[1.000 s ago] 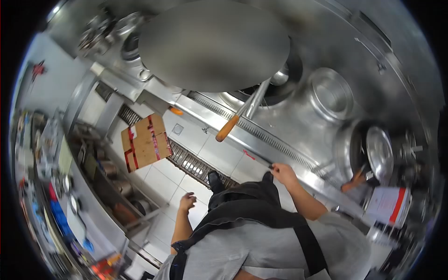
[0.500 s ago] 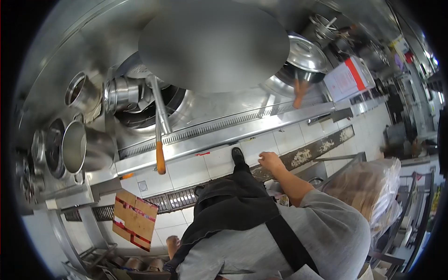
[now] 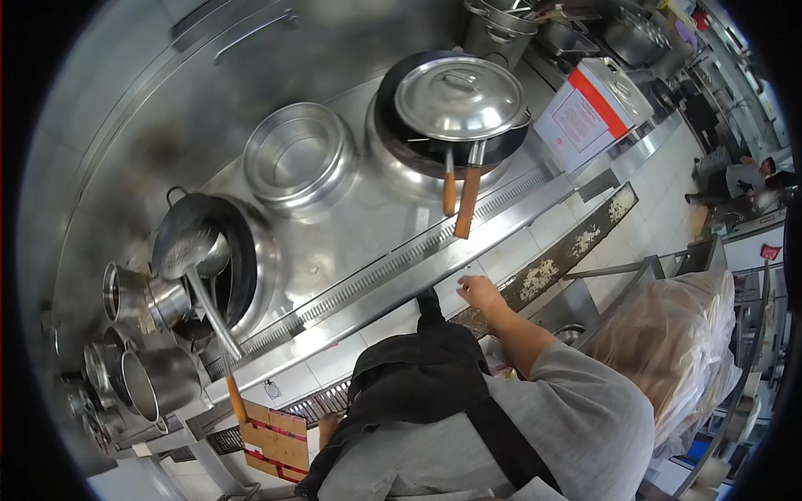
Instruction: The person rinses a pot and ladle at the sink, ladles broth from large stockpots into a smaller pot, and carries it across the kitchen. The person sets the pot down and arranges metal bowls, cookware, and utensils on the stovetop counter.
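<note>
My right hand (image 3: 479,293) hangs in the air in front of the steel cooking range (image 3: 351,321), loosely curled, with nothing visible in it. My left hand (image 3: 329,427) is low at my side, partly covered by my black apron (image 3: 418,376); its fingers are hard to make out. Beside it, a little to the left, is a flat cardboard piece (image 3: 276,442) with red tape. On the range, a wok (image 3: 242,259) at the left holds a skimmer (image 3: 190,250) and a ladle. Another wok (image 3: 401,154) has a metal lid (image 3: 459,96) over it.
A round steel basin (image 3: 299,154) sits between the woks. Pots (image 3: 159,384) crowd the left end. A white and red tin (image 3: 589,108) stands at the right. Plastic-wrapped goods (image 3: 668,342) are close behind my right arm. Another person (image 3: 743,179) is far right.
My view has swung, bringing the basin and the lidded wok into full sight. I have come closer to the range, and my left hand appears nearer to the cardboard.
</note>
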`<state>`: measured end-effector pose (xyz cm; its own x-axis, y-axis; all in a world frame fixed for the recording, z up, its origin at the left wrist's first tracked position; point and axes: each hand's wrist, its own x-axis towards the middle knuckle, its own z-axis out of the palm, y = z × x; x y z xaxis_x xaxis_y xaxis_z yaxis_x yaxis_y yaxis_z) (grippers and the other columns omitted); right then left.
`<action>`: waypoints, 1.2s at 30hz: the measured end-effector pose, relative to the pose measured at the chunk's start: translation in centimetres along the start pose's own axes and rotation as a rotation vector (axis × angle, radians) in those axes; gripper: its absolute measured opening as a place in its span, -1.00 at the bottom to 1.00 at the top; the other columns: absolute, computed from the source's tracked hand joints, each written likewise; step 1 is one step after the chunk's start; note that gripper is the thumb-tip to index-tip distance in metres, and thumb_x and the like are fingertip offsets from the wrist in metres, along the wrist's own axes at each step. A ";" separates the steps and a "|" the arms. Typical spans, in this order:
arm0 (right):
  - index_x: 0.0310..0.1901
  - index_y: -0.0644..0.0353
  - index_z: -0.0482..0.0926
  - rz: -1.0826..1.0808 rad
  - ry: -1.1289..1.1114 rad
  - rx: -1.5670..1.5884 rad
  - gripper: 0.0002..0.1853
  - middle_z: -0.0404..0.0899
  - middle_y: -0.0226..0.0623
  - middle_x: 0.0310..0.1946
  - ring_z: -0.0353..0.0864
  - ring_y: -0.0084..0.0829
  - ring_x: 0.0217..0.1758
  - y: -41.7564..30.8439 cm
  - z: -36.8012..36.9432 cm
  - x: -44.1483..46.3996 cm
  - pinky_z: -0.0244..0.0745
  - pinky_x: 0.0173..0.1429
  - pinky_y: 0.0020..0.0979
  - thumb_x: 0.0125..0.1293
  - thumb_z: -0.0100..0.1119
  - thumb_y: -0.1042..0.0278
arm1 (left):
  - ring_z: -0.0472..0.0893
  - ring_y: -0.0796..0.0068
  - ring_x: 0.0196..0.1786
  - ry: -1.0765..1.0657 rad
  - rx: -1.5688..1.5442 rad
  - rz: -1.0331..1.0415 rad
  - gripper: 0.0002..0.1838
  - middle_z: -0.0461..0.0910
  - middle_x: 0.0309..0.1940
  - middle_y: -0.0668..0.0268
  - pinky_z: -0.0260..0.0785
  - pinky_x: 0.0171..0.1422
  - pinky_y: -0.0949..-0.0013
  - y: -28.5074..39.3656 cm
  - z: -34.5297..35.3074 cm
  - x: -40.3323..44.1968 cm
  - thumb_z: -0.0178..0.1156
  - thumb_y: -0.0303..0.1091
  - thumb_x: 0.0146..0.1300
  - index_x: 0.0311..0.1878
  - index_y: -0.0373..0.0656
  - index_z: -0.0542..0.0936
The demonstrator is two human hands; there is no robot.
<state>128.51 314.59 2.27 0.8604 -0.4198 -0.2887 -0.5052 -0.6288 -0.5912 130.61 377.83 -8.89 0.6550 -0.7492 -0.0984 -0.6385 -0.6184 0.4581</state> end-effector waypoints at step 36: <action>0.01 0.26 0.57 -0.319 0.924 0.139 -0.65 0.61 -0.07 -0.16 0.62 -0.12 -0.16 -6.5 -26.5 25.5 0.50 -0.04 -0.22 0.22 0.27 0.31 | 0.66 0.43 -0.28 -0.251 -0.790 -1.350 -0.60 0.62 -0.28 0.28 0.47 -0.40 0.29 12.1 -6.7 10.0 0.14 -0.36 0.24 0.17 -0.10 0.49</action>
<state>151.93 290.64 18.75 0.5347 -0.6273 0.5661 -0.1953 -0.7436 -0.6395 132.18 364.43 1.53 0.4112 0.1590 -0.8976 0.7490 -0.6202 0.2333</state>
